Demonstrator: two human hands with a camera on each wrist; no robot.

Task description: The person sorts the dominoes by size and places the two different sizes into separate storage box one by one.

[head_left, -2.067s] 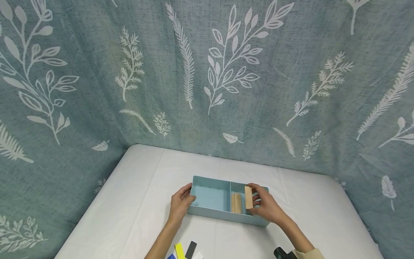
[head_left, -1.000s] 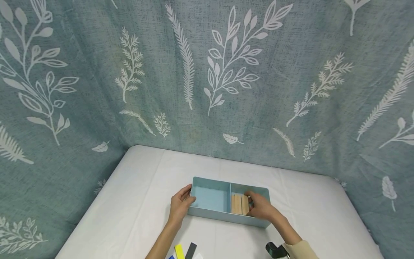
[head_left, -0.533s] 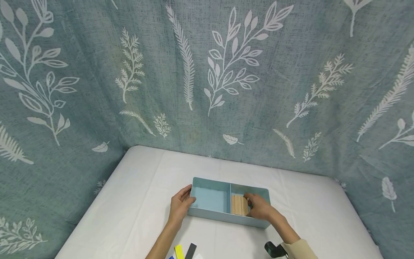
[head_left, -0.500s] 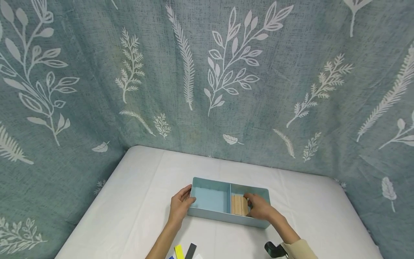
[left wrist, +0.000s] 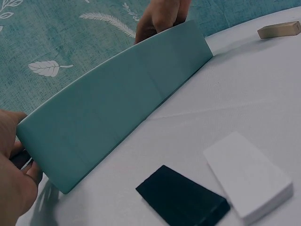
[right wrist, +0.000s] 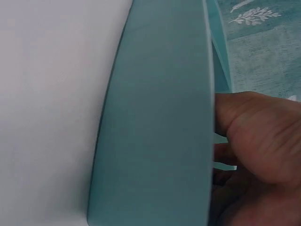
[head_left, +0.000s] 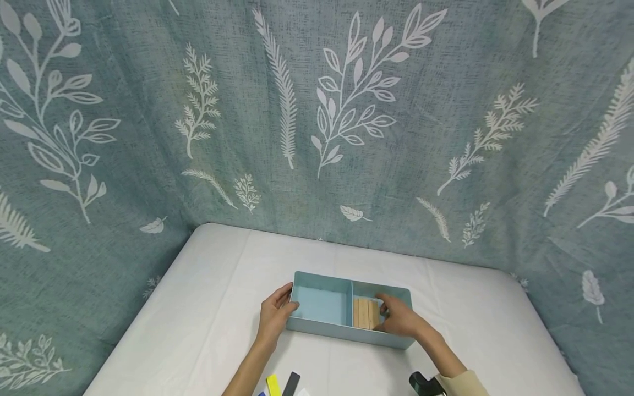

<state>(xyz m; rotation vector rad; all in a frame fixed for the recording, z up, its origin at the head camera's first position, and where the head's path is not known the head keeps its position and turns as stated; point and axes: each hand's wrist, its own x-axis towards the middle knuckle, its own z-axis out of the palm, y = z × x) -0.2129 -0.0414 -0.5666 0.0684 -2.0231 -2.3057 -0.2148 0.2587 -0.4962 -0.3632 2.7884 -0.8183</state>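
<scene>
Left hand [head_left: 274,317] gripping one box [head_left: 322,306], right hand [head_left: 398,317] at three wooden blocks [head_left: 364,314]

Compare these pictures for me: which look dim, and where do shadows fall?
Head: brightest, soft shadow on the white cloth in front of the box; left wrist: dim, darker shadow beside the box's near lower corner; right wrist: dim too, the cloth greying toward the bottom.

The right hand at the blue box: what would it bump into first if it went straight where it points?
Probably the rightmost wooden block: the right hand points left at it, maybe already touching. Past it come more wooden blocks, then the divider.
</scene>
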